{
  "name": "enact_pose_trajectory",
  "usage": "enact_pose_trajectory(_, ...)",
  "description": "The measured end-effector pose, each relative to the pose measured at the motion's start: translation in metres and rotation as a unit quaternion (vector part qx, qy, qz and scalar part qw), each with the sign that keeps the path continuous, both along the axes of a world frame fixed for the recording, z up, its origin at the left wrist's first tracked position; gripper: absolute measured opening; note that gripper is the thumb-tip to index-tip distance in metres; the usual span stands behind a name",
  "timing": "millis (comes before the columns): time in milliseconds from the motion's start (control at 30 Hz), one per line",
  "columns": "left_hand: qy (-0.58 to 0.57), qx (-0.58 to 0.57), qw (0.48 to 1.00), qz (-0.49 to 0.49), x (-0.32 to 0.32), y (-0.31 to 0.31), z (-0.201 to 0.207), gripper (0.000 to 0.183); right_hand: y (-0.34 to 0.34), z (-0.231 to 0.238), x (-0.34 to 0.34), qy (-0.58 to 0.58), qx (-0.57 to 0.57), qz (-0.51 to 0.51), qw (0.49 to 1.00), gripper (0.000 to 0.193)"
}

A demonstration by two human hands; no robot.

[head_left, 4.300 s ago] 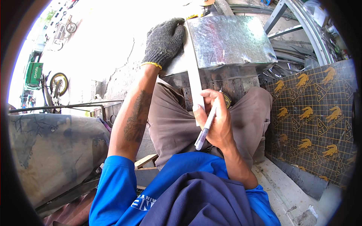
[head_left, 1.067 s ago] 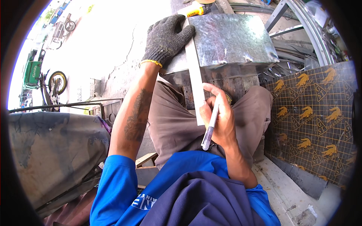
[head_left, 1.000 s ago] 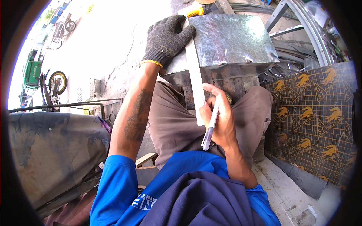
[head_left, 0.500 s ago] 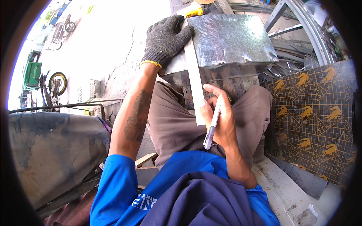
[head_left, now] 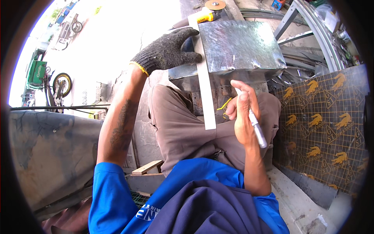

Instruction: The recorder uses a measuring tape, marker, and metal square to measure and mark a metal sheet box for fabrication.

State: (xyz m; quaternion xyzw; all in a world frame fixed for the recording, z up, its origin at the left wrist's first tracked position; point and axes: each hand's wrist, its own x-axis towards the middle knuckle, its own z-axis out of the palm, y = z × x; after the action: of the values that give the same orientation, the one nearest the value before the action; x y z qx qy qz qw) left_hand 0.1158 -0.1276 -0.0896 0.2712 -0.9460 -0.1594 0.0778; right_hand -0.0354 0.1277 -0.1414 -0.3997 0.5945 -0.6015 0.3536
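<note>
My left hand (head_left: 167, 50), in a dark grey knit glove with a yellow cuff, has its thumb and fingers spread, with the tips touching a long, flat, pale straightedge (head_left: 207, 97). This strip lies across the left part of a shiny sheet-metal box or panel (head_left: 241, 43), and its near end juts out over my lap. Bare, my right hand (head_left: 245, 117) is closed around a marker pen (head_left: 257, 130) to the right of the strip, apart from it. The pen's thick end points back toward me; its tip is partly hidden by the fingers.
A yellow-and-black angle grinder (head_left: 204, 15) with a tan disc lies beyond the metal. Metal strips (head_left: 300, 54) and a grey frame (head_left: 317, 31) stand at the far right. A patterned dark board (head_left: 319, 124) leans at right. Left are a draped cover (head_left: 58, 156) and a parked motorbike (head_left: 60, 85).
My right hand has let go of the straightedge's near end and moved right with the marker pen. My left hand has shifted down and left, its fingers spreading wider.
</note>
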Motion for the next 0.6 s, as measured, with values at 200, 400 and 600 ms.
enact_pose_trajectory(200, -0.106, -0.001, 0.994, -0.009, -0.011, 0.009, 0.025, 0.085, -0.068, 0.024, -0.025, 0.063, -0.08, -0.026, 0.994, 0.028)
enact_pose_trajectory(400, -0.149, 0.004, 0.989, -0.009, -0.023, 0.005, 0.024, 0.082, -0.184, -0.002, -0.059, 0.133, -0.142, -0.036, 0.98, 0.03)
enact_pose_trajectory(600, -0.156, 0.011, 0.988, -0.007, -0.021, 0.003, 0.026, 0.082, -0.231, -0.017, -0.074, 0.245, -0.138, 0.025, 0.959, 0.028)
